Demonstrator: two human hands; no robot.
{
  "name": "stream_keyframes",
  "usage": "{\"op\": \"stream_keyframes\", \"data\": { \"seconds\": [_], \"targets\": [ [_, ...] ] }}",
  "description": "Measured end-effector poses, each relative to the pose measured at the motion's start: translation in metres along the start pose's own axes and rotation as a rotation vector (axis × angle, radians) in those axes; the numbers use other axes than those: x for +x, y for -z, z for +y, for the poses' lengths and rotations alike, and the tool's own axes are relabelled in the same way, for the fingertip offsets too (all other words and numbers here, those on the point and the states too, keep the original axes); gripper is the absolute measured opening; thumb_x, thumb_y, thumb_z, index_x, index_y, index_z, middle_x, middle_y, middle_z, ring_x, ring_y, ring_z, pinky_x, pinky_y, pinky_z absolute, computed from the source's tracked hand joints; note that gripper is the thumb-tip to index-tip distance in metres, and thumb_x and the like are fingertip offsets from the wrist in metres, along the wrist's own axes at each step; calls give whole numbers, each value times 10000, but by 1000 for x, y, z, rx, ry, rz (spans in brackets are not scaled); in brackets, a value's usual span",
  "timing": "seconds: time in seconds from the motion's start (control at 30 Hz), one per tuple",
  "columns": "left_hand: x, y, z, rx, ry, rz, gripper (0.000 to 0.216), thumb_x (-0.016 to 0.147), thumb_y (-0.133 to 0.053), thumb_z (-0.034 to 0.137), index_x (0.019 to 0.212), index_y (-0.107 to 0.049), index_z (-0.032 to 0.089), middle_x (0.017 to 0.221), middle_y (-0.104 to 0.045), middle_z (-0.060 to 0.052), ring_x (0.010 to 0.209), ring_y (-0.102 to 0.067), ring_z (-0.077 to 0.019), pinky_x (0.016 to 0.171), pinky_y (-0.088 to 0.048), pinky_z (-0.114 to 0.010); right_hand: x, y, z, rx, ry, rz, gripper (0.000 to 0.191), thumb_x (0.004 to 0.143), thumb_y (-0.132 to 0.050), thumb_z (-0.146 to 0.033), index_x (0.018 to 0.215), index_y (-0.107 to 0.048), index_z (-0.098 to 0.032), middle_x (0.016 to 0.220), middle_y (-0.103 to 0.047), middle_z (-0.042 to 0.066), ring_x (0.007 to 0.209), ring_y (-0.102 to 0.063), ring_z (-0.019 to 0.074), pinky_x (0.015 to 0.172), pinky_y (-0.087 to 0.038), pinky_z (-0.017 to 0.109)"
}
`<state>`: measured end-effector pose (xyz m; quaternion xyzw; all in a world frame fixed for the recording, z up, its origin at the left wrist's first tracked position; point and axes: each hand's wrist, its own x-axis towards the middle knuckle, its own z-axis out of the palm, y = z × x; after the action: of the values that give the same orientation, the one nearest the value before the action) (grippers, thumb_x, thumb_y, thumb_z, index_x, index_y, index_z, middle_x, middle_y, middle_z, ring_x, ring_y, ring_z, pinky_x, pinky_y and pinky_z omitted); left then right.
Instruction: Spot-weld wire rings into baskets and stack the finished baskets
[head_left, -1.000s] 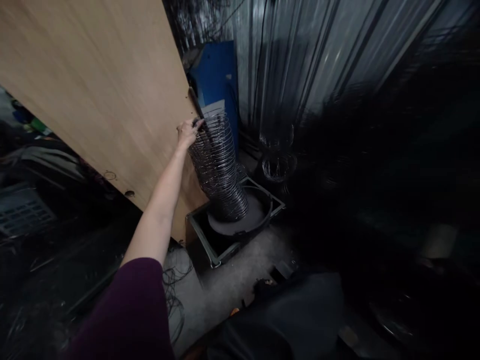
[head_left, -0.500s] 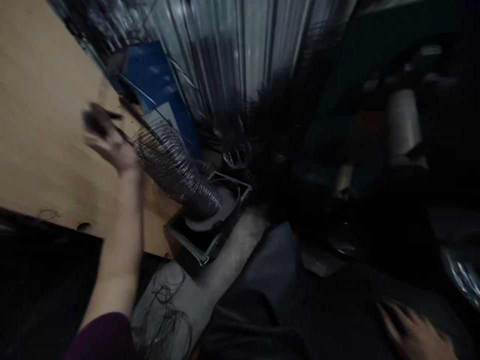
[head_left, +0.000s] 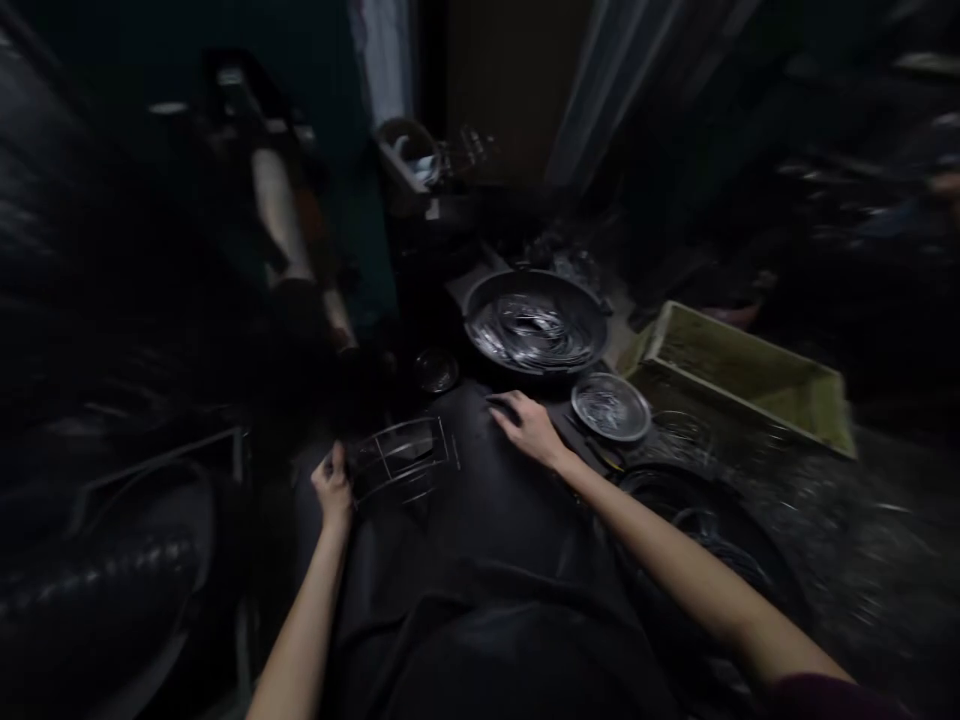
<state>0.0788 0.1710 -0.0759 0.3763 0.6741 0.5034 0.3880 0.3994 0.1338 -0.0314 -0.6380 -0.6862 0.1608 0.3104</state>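
My left hand [head_left: 334, 485] is closed at the left edge of a thin wire frame [head_left: 411, 452], a ladder-like piece with straight crossing wires that reaches right over my dark-covered lap. Blur hides exactly how the fingers sit on it. My right hand [head_left: 531, 428] hovers to the right of the frame, apart from it, thumb and fingers apart and pointing left. Something dark covers its fingertips. Behind that hand a large round pan [head_left: 536, 362] holds coiled shiny wire, and a smaller round dish [head_left: 611, 432] with small metal bits stands just right of it.
A yellow-green rectangular crate [head_left: 750, 365] lies at the right. Beside my right forearm is a dark round tub [head_left: 780, 570] with wire inside. A small dish [head_left: 436, 371] sits past my lap. Machinery with a pale cylinder [head_left: 277, 205] stands at the left.
The view has swung right, from the wire coil and wooden board to my lap and the pans. My left hand has come from beside the coil to over my lap.
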Motion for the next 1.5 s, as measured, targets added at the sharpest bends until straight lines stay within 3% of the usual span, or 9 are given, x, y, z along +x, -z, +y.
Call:
{"op": "stream_keyframes", "data": {
  "seconds": [0.27,0.6,0.7,0.77,0.9,1.0,1.1,1.23,1.5],
  "targets": [
    [-6,-17,18,306,-69,-40,532,604,-580,641,735,-652,130,702,-657,-52,722,-610,-223,641,-463,-293,95,37,123,-624,-477,-97,382,929,-379,-281,1195,-548,-65,1143,-592,171,1046,-556,236,908,-409,307],
    [-4,11,31,347,-210,-98,428,794,-456,545,799,-627,153,772,-636,-39,757,-600,-185,684,-468,-248,140,32,159,-715,-350,-302,339,857,-375,-64,1059,-637,-136,1020,-643,152,928,-602,247,796,-430,321],
    [-7,17,62,357,-258,7,359,802,-497,498,777,-617,161,763,-629,-24,749,-594,-171,683,-462,-234,137,47,145,-716,-313,-288,264,887,-417,-168,1043,-630,-153,986,-652,135,892,-606,245,742,-434,309],
    [-17,6,89,335,-306,-42,307,816,-515,454,781,-628,171,768,-634,-16,750,-599,-166,690,-464,-235,138,59,123,-588,-302,-112,268,914,-412,-283,1023,-610,-138,956,-645,140,843,-602,235,698,-437,302],
    [-48,-55,141,171,-421,-517,277,879,-458,383,993,-642,211,1018,-657,-41,962,-604,-194,868,-460,-299,153,80,46,365,-265,238,278,929,-383,-414,870,-532,-187,620,-528,-1,495,-473,119,501,-413,228],
    [-64,-106,164,14,-504,-812,331,847,-525,411,1104,-584,211,1036,-641,-68,1027,-572,-215,926,-433,-350,163,85,-25,917,-261,102,257,914,-450,-424,769,-472,-213,520,-373,-63,404,-360,82,427,-375,182],
    [-63,-128,171,-163,-354,-900,292,877,-474,433,1016,-568,193,650,-553,6,620,-554,-119,638,-471,-246,154,74,-76,1045,-276,-6,268,904,-489,-433,760,-492,-207,545,-403,-56,445,-412,73,456,-397,171],
    [-37,-118,167,-456,-125,-705,249,894,-451,419,861,-499,177,477,-306,94,357,-280,-39,392,-276,-158,109,35,-93,853,-213,-157,390,810,-560,-559,742,-586,-176,634,-543,-8,611,-530,114,560,-445,214],
    [-4,-90,124,-411,86,-769,266,820,-577,399,838,-494,147,660,-611,5,510,-542,-70,485,-419,-162,63,-32,-100,936,-375,-397,463,666,-694,-551,858,-610,-138,603,-543,-19,446,-440,72,404,-343,198]
  ]
}}
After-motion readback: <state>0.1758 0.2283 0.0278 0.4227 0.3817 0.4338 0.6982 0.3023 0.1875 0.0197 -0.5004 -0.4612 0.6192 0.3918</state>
